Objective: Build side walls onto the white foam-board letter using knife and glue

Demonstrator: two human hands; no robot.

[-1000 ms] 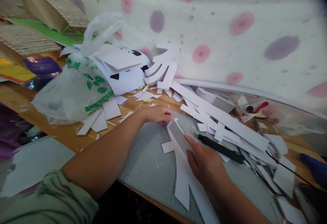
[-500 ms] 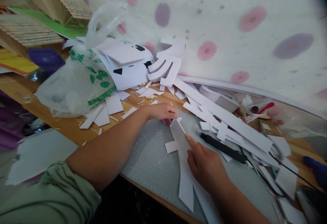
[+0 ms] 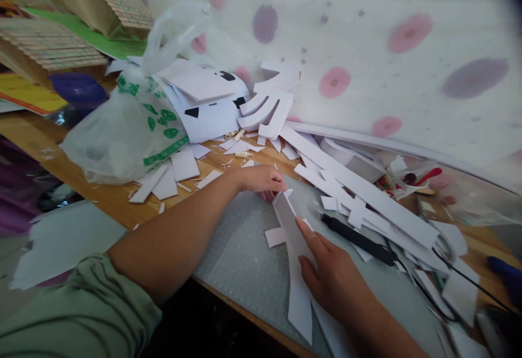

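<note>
While both hands rest on the grey cutting mat (image 3: pixel 240 254), the items stand as follows. Item one: white cut-out (image 3: pixel 290 227), a long branched strip lying on the mat, running from the far centre toward the near right, with a short stub sticking out on its left side. Item two: left hand (image 3: pixel 261 179), fingers curled narrow and pinched on the far tip of the cut-out, forearm crossing the mat's near left corner, green sleeve (image 3: pixel 81 320) at the near left. Item three: right hand (image 3: pixel 330 273), spread flat and open, fingers pressing the middle of the cut-out down onto the mat. Item four: black corded tool (image 3: pixel 359 240), lying on the mat just right of my right hand, apart from it. Item five: pile of white strips (image 3: pixel 367 192), heaped to the right and far side of the tool. Item six: curved white shapes (image 3: pixel 269 102), stacked at the far centre against the spotted cloth (image 3: pixel 367 48). Item seven: plastic bag (image 3: pixel 126 129) with green print, on the wooden table (image 3: pixel 101 200) at the far left, with small white offcuts (image 3: pixel 171 176) scattered beside it. Item eight: folded paper fans (image 3: pixel 98 4), far left corner.
</note>
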